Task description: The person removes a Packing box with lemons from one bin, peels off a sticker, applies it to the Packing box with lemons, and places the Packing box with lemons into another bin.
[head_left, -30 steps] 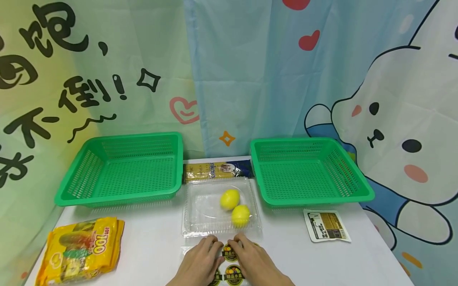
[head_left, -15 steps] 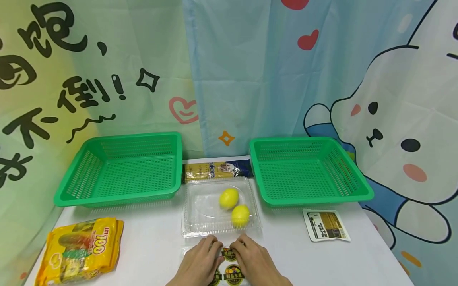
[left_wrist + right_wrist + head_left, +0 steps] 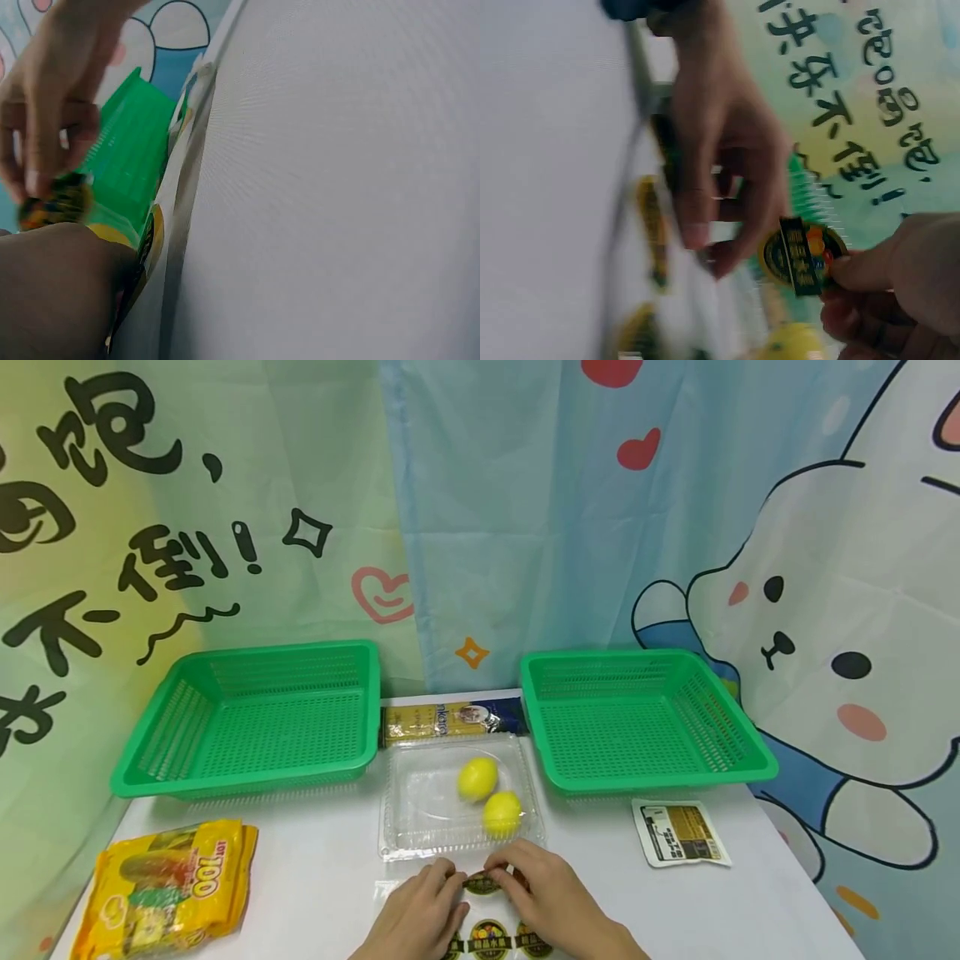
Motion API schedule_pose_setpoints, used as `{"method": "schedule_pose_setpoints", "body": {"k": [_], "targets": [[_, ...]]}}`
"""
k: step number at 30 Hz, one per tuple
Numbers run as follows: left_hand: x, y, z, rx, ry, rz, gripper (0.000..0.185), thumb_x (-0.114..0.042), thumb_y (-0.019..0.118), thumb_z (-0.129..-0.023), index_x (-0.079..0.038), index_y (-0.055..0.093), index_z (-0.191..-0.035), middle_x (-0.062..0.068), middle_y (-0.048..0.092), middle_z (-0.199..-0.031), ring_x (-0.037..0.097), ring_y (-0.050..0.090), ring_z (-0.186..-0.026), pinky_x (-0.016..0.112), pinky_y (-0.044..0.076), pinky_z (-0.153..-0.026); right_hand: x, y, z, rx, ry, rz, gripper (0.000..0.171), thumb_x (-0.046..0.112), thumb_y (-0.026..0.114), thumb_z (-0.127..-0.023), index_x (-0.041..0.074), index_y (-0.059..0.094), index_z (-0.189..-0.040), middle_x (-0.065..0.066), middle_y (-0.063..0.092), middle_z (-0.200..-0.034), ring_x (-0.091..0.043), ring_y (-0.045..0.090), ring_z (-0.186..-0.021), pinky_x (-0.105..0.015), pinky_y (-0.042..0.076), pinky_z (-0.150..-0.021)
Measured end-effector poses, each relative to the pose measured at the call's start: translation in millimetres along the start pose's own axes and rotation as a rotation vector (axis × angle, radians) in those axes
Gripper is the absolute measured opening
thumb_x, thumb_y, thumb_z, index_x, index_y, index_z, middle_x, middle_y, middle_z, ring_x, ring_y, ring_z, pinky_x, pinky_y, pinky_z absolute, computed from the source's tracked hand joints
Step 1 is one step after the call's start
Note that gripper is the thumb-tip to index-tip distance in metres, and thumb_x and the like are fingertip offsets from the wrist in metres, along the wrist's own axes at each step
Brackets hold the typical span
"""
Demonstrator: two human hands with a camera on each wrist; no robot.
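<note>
In the head view, a sheet of round black-and-gold fruit stickers (image 3: 490,935) lies at the table's front, between both hands. My right hand (image 3: 551,893) pinches one sticker (image 3: 802,256) between thumb and fingers. The right wrist view shows this sticker lifted off the sheet, its printed face visible. My left hand (image 3: 420,906) pinches the sheet's edge between thumb and index finger, as the right wrist view shows. Just beyond the hands sits a clear plastic clamshell box (image 3: 420,810), with two yellow lemons (image 3: 477,778) seen through it.
Green baskets stand at the back left (image 3: 262,718) and back right (image 3: 637,735). A pasta packet (image 3: 442,720) lies between them. To the left is a yellow snack bag (image 3: 165,885); to the right, a small white-and-brown packet (image 3: 681,833). A printed curtain (image 3: 487,527) hangs behind.
My right hand has lifted and turned slightly to the right, raising a sticker from the sheet. More stickers show beneath it. My left hand has hardly moved. The head view has shifted slightly.
</note>
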State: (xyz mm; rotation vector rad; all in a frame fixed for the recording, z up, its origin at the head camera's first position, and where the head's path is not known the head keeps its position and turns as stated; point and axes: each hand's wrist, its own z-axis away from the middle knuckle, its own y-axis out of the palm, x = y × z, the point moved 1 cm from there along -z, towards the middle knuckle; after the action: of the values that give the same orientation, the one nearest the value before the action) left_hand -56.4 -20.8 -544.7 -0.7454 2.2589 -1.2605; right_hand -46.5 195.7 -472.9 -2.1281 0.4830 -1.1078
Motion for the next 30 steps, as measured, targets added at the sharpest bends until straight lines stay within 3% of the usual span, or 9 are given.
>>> {"method": "schedule_pose_setpoints", "body": {"k": [3, 7, 10, 12, 15, 20, 25, 30], "targets": [[-1.0, -2.4, -0.1, -0.079, 0.033, -0.004, 0.013, -0.022, 0.062, -0.101, -0.011, 0.069, -0.102, -0.002, 0.058, -0.098, 0.006, 0.050, -0.070, 0.018, 0.046, -0.058, 3.0, -15.1, -13.2, -0.003, -0.008, -0.066, 0.013, 0.008, 0.075, -0.096, 0.019, 0.073, -0.103, 0.010, 0.070, -0.094, 0.006, 0.051, -0.073, -0.017, 0.050, -0.060], [-6.3, -19.3, -8.0, -0.234, 0.052, 0.041, 0.036, -0.024, 0.041, -0.110, -0.008, 0.072, -0.100, -0.002, 0.063, -0.093, 0.007, 0.060, -0.070, 0.017, 0.052, -0.061, 4.3, -32.9, -33.1, -0.052, -0.037, -0.054, 0.018, 0.004, 0.077, -0.093, 0.018, 0.075, -0.104, 0.012, 0.070, -0.093, 0.005, 0.051, -0.071, -0.018, 0.049, -0.056], [-7.1, -42.1, -20.9, -0.336, 0.014, 0.167, 0.030, -0.026, 0.049, -0.110, -0.007, 0.072, -0.105, -0.002, 0.067, -0.091, 0.006, 0.062, -0.067, 0.012, 0.052, -0.059, 6.3, -41.7, -46.3, -0.070, -0.029, -0.047, 0.018, 0.005, 0.077, -0.094, 0.018, 0.076, -0.106, 0.012, 0.070, -0.093, 0.003, 0.051, -0.071, -0.018, 0.048, -0.057], [-3.1, -57.4, -33.5, -0.385, -0.044, 0.269, 0.020, -0.023, 0.062, -0.105, -0.006, 0.071, -0.112, -0.001, 0.069, -0.094, 0.005, 0.060, -0.065, 0.009, 0.049, -0.058, 8.4, -45.1, -55.0, -0.076, -0.021, -0.047, 0.016, 0.007, 0.076, -0.094, 0.018, 0.077, -0.106, 0.011, 0.071, -0.093, 0.002, 0.051, -0.070, -0.021, 0.049, -0.057], [8.4, -75.0, -55.7, -0.404, -0.151, 0.394, 0.023, -0.015, 0.077, -0.096, -0.009, 0.070, -0.117, -0.001, 0.070, -0.097, 0.004, 0.054, -0.064, 0.008, 0.043, -0.055, 11.3, -45.5, -67.6, -0.078, -0.010, -0.047, 0.013, 0.012, 0.075, -0.097, 0.019, 0.078, -0.108, 0.010, 0.071, -0.094, 0.002, 0.052, -0.071, -0.022, 0.049, -0.059], [27.8, -87.1, -84.9, -0.382, -0.276, 0.454, 0.012, -0.006, 0.080, -0.092, -0.014, 0.075, -0.098, -0.005, 0.072, -0.090, 0.002, 0.055, -0.066, 0.015, 0.045, -0.055, 10.3, -38.6, -85.3, -0.102, -0.004, -0.047, 0.014, 0.016, 0.073, -0.100, 0.017, 0.078, -0.113, 0.007, 0.073, -0.097, 0.000, 0.052, -0.070, -0.023, 0.049, -0.060], [37.8, -84.7, -93.0, -0.397, -0.406, 0.539, 0.001, -0.011, 0.078, -0.095, -0.010, 0.078, -0.094, -0.003, 0.074, -0.084, 0.001, 0.059, -0.065, 0.020, 0.050, -0.055, 3.8, -31.3, -92.7, -0.163, 0.048, -0.056, 0.021, 0.011, 0.074, -0.098, 0.011, 0.077, -0.118, 0.001, 0.076, -0.100, -0.006, 0.059, -0.073, -0.022, 0.050, -0.060], [43.5, -76.3, -92.0, -0.408, -0.545, 0.634, 0.006, -0.013, 0.080, -0.093, -0.008, 0.080, -0.092, -0.003, 0.074, -0.078, 0.003, 0.057, -0.061, 0.021, 0.048, -0.054, -2.5, -23.3, -94.5, -0.174, 0.136, -0.097, 0.019, 0.007, 0.076, -0.096, 0.009, 0.077, -0.114, 0.000, 0.077, -0.096, -0.010, 0.066, -0.078, -0.023, 0.052, -0.063]]}}
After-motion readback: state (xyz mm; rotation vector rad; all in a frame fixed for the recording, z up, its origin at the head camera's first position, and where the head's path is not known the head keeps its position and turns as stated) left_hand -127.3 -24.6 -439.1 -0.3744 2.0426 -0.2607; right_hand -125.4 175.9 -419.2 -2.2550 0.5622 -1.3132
